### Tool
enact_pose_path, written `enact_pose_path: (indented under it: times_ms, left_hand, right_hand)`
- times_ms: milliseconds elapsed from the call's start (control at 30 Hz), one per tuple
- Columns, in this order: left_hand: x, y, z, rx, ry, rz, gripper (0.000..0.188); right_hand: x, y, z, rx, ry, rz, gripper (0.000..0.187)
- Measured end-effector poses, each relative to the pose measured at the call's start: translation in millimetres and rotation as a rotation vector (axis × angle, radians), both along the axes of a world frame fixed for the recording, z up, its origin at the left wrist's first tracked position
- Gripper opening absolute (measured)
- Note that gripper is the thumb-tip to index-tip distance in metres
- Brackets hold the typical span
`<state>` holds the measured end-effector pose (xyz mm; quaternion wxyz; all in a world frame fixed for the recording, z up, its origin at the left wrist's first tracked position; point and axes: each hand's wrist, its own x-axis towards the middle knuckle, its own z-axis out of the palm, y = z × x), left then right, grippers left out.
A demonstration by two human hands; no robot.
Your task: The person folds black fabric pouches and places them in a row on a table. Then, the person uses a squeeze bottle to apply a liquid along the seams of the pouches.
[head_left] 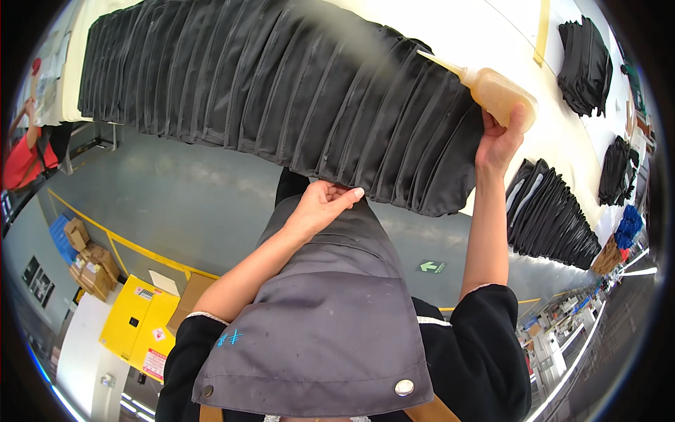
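Note:
A long row of overlapping black fabric pieces [281, 91] lies fanned out along the pale table [492, 24]. My left hand [325, 207] pinches the near edge of one of these pieces, thumb on top and fingers curled beneath. In my right hand [503, 137] is a squeeze bottle [500, 97] of yellowish, translucent plastic, gripped around its base. Its thin nozzle points up and to the left, over the right part of the row. Whether the nozzle tip touches the fabric I cannot tell.
More stacks of black fabric [552, 214] lie to the right, with another stack [585, 67] at the far right. A person in red [31, 158] stands at the far left. A yellow cabinet [137, 320] and cardboard boxes [91, 264] stand at the lower left.

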<state>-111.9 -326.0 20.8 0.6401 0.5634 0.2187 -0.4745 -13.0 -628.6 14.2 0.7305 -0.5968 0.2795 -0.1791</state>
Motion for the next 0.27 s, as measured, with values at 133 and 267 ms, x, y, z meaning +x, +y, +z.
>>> enact_pose_path:
  times_ms: [133,267]
  left_hand:
    - [-0.2,-1.4,1.2,0.019,0.007,0.018,0.046]
    - [0.9,0.5,0.6,0.013,0.037,-0.013,0.049]
  right_hand:
    - [2.5,-0.6,-2.5,-0.021,0.014,0.015,0.052]
    - [-0.7,-4.7,-6.7,-0.051,0.069,0.095,0.061]
